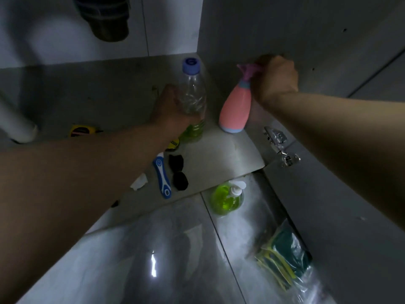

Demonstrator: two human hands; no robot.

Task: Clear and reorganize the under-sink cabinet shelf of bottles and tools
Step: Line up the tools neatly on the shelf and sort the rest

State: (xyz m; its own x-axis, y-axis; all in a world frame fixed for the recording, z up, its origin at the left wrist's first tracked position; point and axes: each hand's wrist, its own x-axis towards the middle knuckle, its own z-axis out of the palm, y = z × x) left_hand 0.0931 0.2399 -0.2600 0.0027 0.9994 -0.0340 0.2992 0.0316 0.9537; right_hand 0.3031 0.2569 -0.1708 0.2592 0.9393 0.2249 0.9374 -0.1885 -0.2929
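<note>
Both hands are deep in the cabinet, in the upper middle of the frame, each already on a bottle. The left hand (168, 110) is wrapped round the lower body of a clear plastic bottle with a lilac-blue cap (194, 93) and a little green liquid at its base. This bottle's long axis runs almost straight up the frame, cap towards the back wall, and it sits just right of the palm. The right hand (276, 77) is clenched on the purple trigger head of a pink spray bottle with a pale blue base (235, 108). The spray bottle leans, head up and to the right into the fist, base down and to the left. The two bottles are near each other but apart, in the right rear corner of the grey cabinet shelf (219, 154). Whether either base rests on the shelf cannot be told. The way out probably lies towards the lower frame, where a green pump bottle of soap (226, 198) and a clear bag of green and yellow sponges (285, 257) already lie on the glossy tiled floor (175, 249). Drawing the left bottle back would likely pass it over the black sunglasses (178, 172) and the blue-and-white handled tool (162, 175).
</note>
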